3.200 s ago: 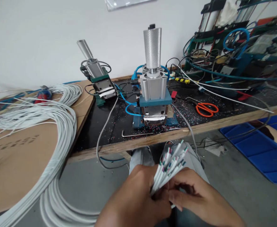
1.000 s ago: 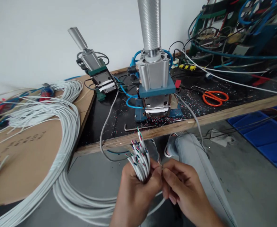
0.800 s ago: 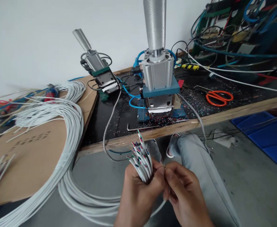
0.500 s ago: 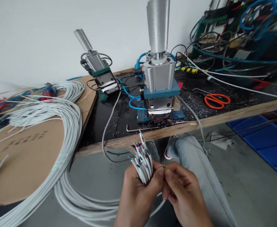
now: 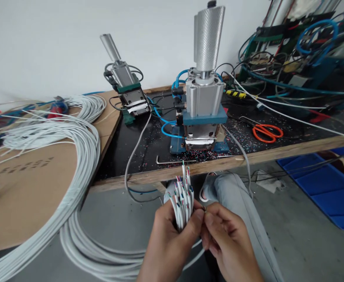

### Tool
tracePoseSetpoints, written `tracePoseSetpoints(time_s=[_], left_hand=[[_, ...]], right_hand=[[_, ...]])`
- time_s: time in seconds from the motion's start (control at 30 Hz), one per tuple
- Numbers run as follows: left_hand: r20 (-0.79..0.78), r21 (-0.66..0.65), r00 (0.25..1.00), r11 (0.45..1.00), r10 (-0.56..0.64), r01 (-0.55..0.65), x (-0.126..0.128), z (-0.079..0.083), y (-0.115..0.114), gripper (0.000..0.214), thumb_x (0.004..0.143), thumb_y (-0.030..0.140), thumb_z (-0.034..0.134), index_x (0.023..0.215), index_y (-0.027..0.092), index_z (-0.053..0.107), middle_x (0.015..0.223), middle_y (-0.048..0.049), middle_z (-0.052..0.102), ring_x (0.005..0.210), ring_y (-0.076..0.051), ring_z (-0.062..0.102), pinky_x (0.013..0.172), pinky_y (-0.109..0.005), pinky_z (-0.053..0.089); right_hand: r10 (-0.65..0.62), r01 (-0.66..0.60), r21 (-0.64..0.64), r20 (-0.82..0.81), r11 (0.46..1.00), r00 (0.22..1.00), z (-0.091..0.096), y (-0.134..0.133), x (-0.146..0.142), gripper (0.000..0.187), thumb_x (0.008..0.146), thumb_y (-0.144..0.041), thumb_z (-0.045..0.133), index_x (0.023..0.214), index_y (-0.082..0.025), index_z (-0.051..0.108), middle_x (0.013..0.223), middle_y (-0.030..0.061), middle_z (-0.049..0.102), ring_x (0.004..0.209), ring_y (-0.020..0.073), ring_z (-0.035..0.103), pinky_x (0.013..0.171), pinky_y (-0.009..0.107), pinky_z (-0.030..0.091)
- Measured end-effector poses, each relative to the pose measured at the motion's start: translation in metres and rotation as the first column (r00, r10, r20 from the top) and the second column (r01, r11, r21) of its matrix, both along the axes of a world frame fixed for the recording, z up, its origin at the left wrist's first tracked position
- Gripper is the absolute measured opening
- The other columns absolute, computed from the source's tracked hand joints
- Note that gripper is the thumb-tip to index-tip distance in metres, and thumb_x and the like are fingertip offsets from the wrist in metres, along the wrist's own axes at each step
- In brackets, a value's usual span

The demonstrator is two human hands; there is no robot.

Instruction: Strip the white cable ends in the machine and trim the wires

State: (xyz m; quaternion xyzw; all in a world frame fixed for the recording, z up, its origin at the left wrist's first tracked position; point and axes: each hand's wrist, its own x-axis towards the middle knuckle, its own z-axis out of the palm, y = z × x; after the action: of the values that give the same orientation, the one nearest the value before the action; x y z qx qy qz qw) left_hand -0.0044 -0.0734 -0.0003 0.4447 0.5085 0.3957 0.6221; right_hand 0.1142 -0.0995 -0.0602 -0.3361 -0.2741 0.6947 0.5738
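Note:
My left hand is wrapped round a bundle of white cables. Their cut ends point up, showing small coloured wires, red, blue and green. Against the left thumb, my right hand pinches a thin brownish tie, perhaps a twist of wire; most of it is hidden by the fingers. Below the hands, the cables curve off to the left in a thick loop. Just beyond the bundle, on the bench edge, lies a hex key.
A pneumatic press stands on the black bench, with a second press behind left. Orange-handled scissors lie to the right. Coils of white cable rest on cardboard at left. Blue bins sit at lower right.
The view has shifted slightly, so the presses sit a little further right and lower. The cable bundle stands somewhat more upright; both hands keep the same grip.

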Motion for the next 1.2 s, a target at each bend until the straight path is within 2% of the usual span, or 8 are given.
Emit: tracePoseSetpoints(time_s=[0.3, 0.4, 0.5, 0.57, 0.63, 0.8, 0.93, 1.2], left_hand=[[0.135, 0.096, 0.975, 0.982, -0.175, 0.163, 0.005, -0.008, 0.011, 0.028, 0.098, 0.040, 0.065, 0.078, 0.020, 0.063, 0.055, 0.0049, 0.057, 0.047, -0.011, 0.050, 0.050, -0.021, 0.042], [-0.059, 0.183, 0.993, 0.977, -0.101, 0.111, 0.003, -0.006, 0.015, 0.031, 0.098, 0.040, 0.063, 0.076, 0.019, 0.064, 0.056, 0.0063, 0.049, 0.050, -0.010, 0.038, 0.049, -0.022, 0.034], [-0.182, 0.217, 0.983, 0.974, -0.027, 0.067, 0.002, -0.002, 0.021, 0.032, 0.097, 0.043, 0.062, 0.076, 0.019, 0.064, 0.055, 0.0081, 0.039, 0.050, -0.011, 0.029, 0.046, -0.024, 0.025], [-0.201, 0.222, 0.979, 0.972, -0.033, 0.078, 0.005, 0.002, 0.025, 0.032, 0.096, 0.043, 0.062, 0.074, 0.019, 0.064, 0.055, 0.0070, 0.041, 0.052, -0.011, 0.033, 0.047, -0.025, 0.027], [-0.194, 0.263, 0.980, 0.965, 0.044, 0.009, 0.007, 0.009, 0.030, 0.028, 0.093, 0.039, 0.065, 0.075, 0.018, 0.065, 0.059, 0.0049, 0.047, 0.055, -0.012, 0.037, 0.049, -0.025, 0.031], [-0.007, 0.365, 0.926, 0.863, 0.377, -0.349, 0.007, 0.027, 0.036, 0.018, 0.096, 0.038, 0.068, 0.101, 0.021, 0.066, 0.059, 0.0084, 0.045, 0.050, -0.010, 0.034, 0.044, -0.022, 0.026], [0.050, 0.433, 0.934, 0.835, 0.355, -0.340, 0.005, 0.042, 0.038, 0.009, 0.099, 0.032, 0.067, 0.096, 0.023, 0.067, 0.058, 0.0089, 0.044, 0.049, -0.009, 0.034, 0.046, -0.021, 0.029], [0.253, 0.535, 0.899, 0.723, 0.357, -0.438, 0.018, 0.074, 0.058, 0.016, 0.100, 0.024, 0.067, 0.084, 0.022, 0.065, 0.056, 0.0081, 0.043, 0.046, -0.008, 0.034, 0.041, -0.021, 0.027]], right_hand=[[0.186, -0.194, 0.020, 0.198, 0.981, 0.962, 0.007, 0.003, 0.029, 0.042, 0.097, -0.059, 0.069, 0.087, -0.018, 0.067, 0.062, -0.0018, 0.060, 0.045, 0.0044, 0.044, 0.041, 0.015, 0.030], [-0.054, -0.049, 0.197, 0.487, 0.979, 0.872, 0.010, 0.004, 0.043, 0.021, 0.103, -0.043, 0.064, 0.109, -0.026, 0.074, 0.073, 0.0002, 0.069, 0.056, 0.0103, 0.063, 0.048, 0.018, 0.046], [-0.427, -0.145, 0.612, 0.682, 0.777, 0.593, 0.014, 0.010, 0.056, 0.033, 0.100, -0.015, 0.062, 0.124, -0.036, 0.072, 0.097, -0.0002, 0.079, 0.077, 0.0141, 0.076, 0.068, 0.022, 0.059], [-0.548, -0.357, 0.700, 0.710, 0.618, 0.443, 0.019, 0.016, 0.062, 0.045, 0.098, -0.007, 0.060, 0.133, -0.035, 0.069, 0.108, 0.0010, 0.080, 0.088, 0.0162, 0.078, 0.078, 0.024, 0.061], [-0.605, -0.462, 0.698, 0.711, 0.546, 0.359, 0.024, 0.025, 0.065, 0.047, 0.099, -0.006, 0.059, 0.138, -0.031, 0.066, 0.111, 0.0029, 0.080, 0.094, 0.0173, 0.079, 0.082, 0.026, 0.062], [-0.781, -0.276, 0.825, 0.559, 0.493, 0.277, 0.030, 0.061, 0.058, 0.030, 0.096, -0.004, 0.065, 0.114, -0.025, 0.075, 0.102, 0.0020, 0.082, 0.091, 0.0168, 0.079, 0.081, 0.029, 0.063], [-0.819, -0.189, 0.861, 0.507, 0.471, 0.269, 0.027, 0.087, 0.048, 0.020, 0.096, -0.008, 0.068, 0.105, -0.023, 0.075, 0.095, 0.0018, 0.082, 0.090, 0.0190, 0.079, 0.098, 0.039, 0.062], [-0.828, -0.067, 0.862, 0.503, 0.503, 0.247, 0.023, 0.102, 0.046, 0.017, 0.100, -0.013, 0.063, 0.105, -0.022, 0.077, 0.099, 0.0052, 0.083, 0.091, 0.0189, 0.079, 0.084, 0.032, 0.064]])
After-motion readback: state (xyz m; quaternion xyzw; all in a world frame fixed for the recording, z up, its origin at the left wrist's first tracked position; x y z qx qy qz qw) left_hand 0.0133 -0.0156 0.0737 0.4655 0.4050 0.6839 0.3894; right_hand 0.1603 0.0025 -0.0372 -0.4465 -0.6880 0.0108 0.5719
